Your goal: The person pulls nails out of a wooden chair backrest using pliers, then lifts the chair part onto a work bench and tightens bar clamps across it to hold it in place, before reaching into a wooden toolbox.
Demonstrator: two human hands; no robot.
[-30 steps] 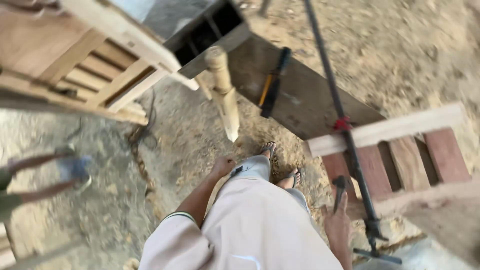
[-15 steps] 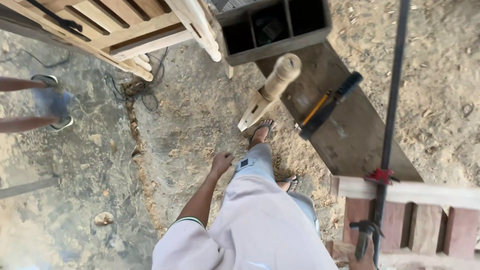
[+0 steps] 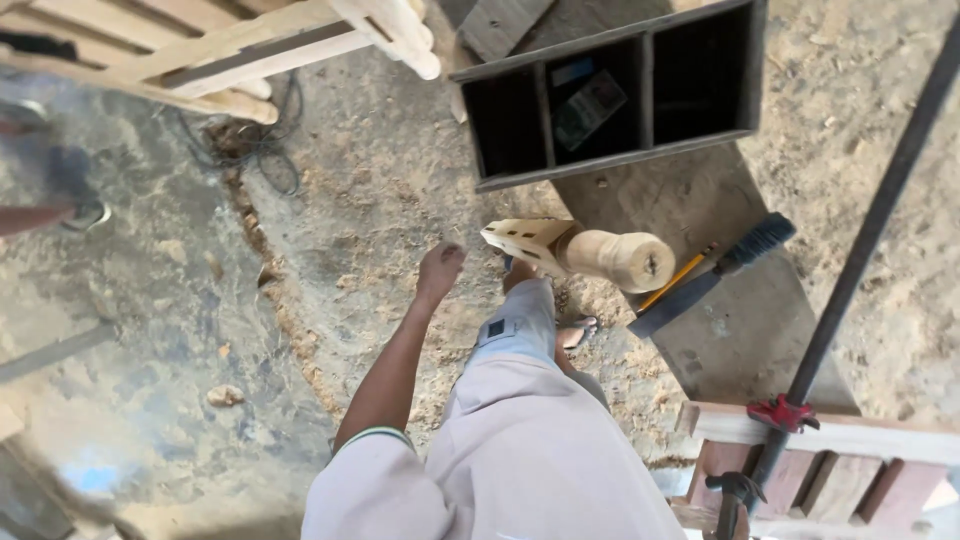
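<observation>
Beside one turned wooden leg [image 3: 600, 255], left hand [image 3: 439, 270] hangs loosely curled, empty (right hidden).

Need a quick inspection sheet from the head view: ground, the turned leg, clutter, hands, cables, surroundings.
Surface: dirt ground strewn with sawdust.
Job's things: turned wooden leg lying near the raised knee; whether a hand holds it cannot be told.
Clutter: brush and yellow-handled tool on a dark board; dark compartment box.
Grippers: left hand free, touching nothing; right hand not in view.
Cables: tangled cord under the slatted frame.
Surroundings: bar clamp on a slatted panel; another person's foot at left.
</observation>
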